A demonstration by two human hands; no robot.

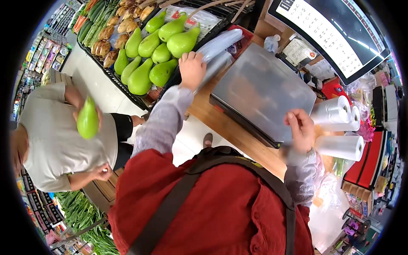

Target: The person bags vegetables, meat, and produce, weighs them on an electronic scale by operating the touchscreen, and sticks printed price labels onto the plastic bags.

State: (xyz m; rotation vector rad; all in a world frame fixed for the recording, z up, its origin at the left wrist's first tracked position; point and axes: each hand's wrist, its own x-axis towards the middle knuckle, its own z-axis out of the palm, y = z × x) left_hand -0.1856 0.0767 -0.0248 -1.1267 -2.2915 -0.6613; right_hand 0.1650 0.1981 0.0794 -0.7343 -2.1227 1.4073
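Observation:
My left hand [192,70] is at the right edge of the gourd crate, its fingers curled down beside the clear plastic bags [221,44]. What lies under the fingertips is hidden. Light-green bottle gourds [149,44] are piled just left of it. My right hand [299,129] hovers by the right edge of a flat metal scale plate [262,91], fingers curled in and nothing visible in them. Rolls of plastic bags [340,148] lie close to that hand.
On the left, another person [70,131] in a light shirt holds a bottle gourd [87,120]. A touch screen [335,38] stands beyond the scale. The wooden counter [238,128] runs along my front. Leafy greens [80,212] lie at lower left.

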